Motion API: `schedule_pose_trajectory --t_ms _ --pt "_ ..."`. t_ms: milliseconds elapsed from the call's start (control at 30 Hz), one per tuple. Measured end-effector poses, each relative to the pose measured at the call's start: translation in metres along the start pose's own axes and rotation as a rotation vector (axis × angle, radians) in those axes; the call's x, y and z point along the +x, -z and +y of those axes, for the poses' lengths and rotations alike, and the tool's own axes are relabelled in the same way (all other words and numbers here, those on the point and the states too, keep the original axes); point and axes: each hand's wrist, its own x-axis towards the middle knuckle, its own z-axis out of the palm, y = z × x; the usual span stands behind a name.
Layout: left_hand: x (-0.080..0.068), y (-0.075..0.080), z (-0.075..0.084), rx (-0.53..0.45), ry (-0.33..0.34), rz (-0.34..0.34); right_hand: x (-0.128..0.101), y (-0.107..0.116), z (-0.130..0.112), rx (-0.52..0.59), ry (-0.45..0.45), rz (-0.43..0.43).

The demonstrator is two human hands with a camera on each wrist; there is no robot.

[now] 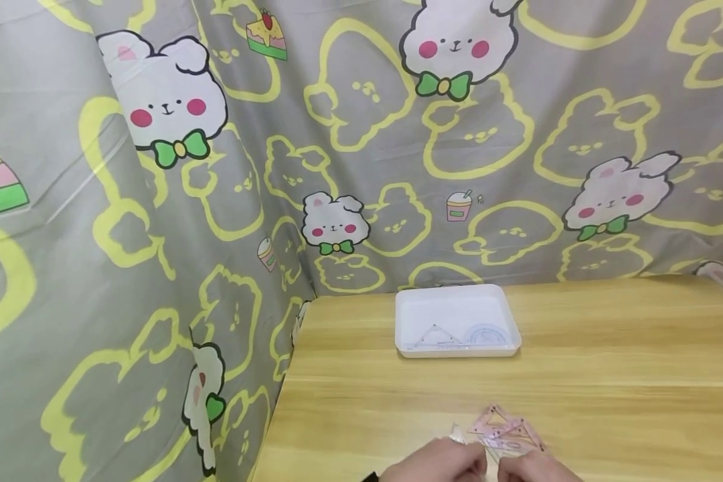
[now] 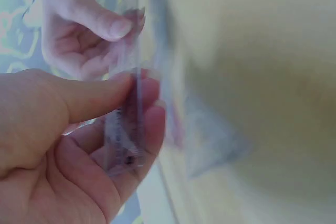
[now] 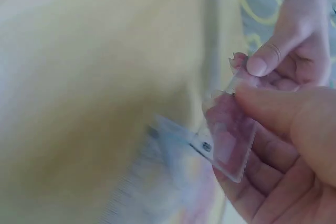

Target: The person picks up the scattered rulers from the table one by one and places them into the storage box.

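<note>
Between my two thumbs and fingers, at the near edge of the wooden table (image 1: 608, 375), I hold a small clear plastic ruler (image 2: 128, 124). My left hand (image 2: 58, 145) pinches its lower part, thumb pressed flat on one face and curled fingers behind. My right hand (image 3: 294, 150) pinches the other end the same way, so both grips are closed on it. Fine scale marks run along the ruler's edge, but the blur keeps me from reading any numbers or a brand. Its long axis runs from one hand to the other. Just beyond my hands a loose pile of pink and clear rulers (image 1: 506, 432) lies on the table. Farther back stands a white tray (image 1: 458, 301) holding a clear set square (image 1: 435, 336) and a protractor (image 1: 487, 335), in front of a grey cloth (image 1: 156, 221) printed with rabbits
</note>
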Motion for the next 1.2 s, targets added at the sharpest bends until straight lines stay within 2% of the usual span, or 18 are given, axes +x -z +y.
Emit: schedule_pose_trajectory --t_ms 100,200,367,433,567,733,967,1067,1200 --pt "0.002 0.019 -0.012 -0.025 -0.055 0.134 0.014 0.023 0.002 0.02 0.081 0.049" --pt "0.009 0.039 -0.022 -0.06 -0.079 0.221 0.03 0.048 -0.006 0.049 -0.007 0.097" --pt "0.033 0.075 -0.041 -0.206 -0.031 0.261 0.062 0.086 -0.003 -0.026 -0.082 0.227" --pt "0.046 0.089 -0.049 -0.245 -0.011 0.279 0.076 0.103 0.005 -0.061 -0.086 0.253" --pt "0.074 0.107 -0.066 -0.26 0.006 0.334 0.097 0.129 0.024 -0.086 -0.165 0.258" --pt "0.103 0.107 -0.09 -0.231 0.043 0.373 0.114 0.134 0.052 -0.139 -0.188 0.274" --pt "0.129 0.092 -0.117 -0.193 0.075 0.426 0.13 0.131 0.088 -0.178 -0.225 0.221" --pt "0.135 0.084 -0.128 -0.189 0.092 0.448 0.135 0.127 0.1 -0.182 -0.237 0.182" --pt "0.139 0.078 -0.14 -0.159 0.137 0.43 0.142 0.12 0.112 -0.186 -0.221 0.136"
